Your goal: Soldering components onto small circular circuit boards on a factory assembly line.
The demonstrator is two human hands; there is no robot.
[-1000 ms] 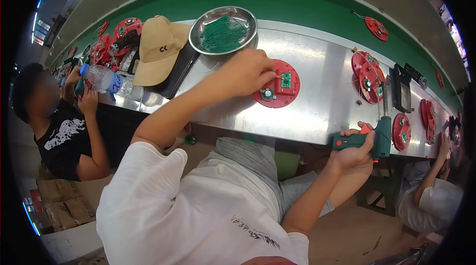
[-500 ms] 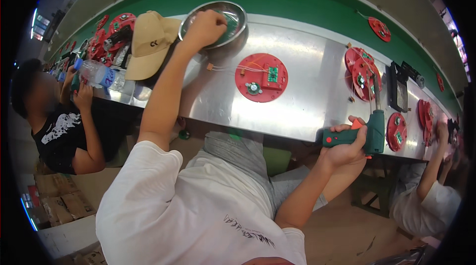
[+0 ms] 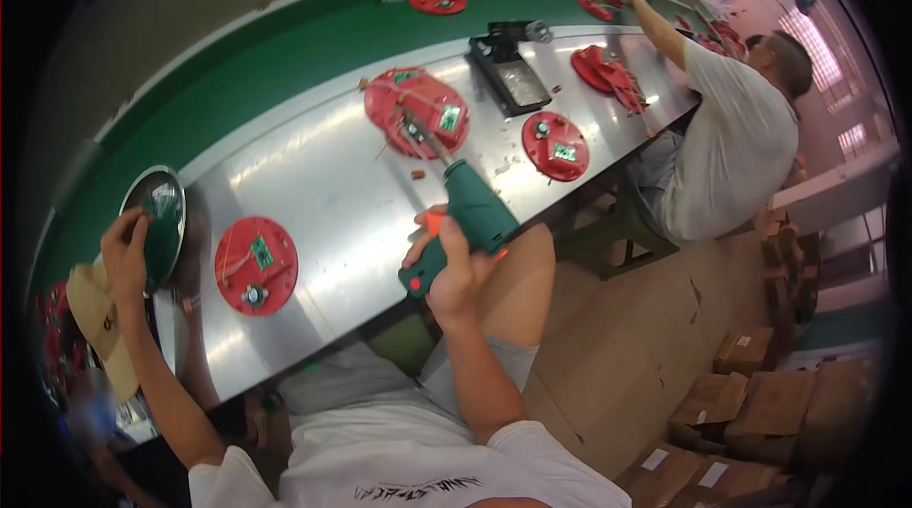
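Person's left hand (image 3: 125, 256) at metal bowl (image 3: 181, 209) with green contents (image 3: 162, 223); fingertips drawn close, but cannot tell whether that grip has anything. Right hand (image 3: 448, 272) closed round the handle of a green pistol-shaped tool (image 3: 478, 206), nose pointing away, presumably keeping it clear of the body. Red disc (image 3: 258, 271) flat on worktop (image 3: 332, 176), between the hands, board (image 3: 261, 252) upward, probably for easy access.

You work in an assembly workshop, where red discs (image 3: 243, 271) with green circuit boards (image 3: 261, 253) dot a long metal bench (image 3: 342, 214) near a co-worker (image 3: 736, 133) and cardboard boxes (image 3: 771, 405).
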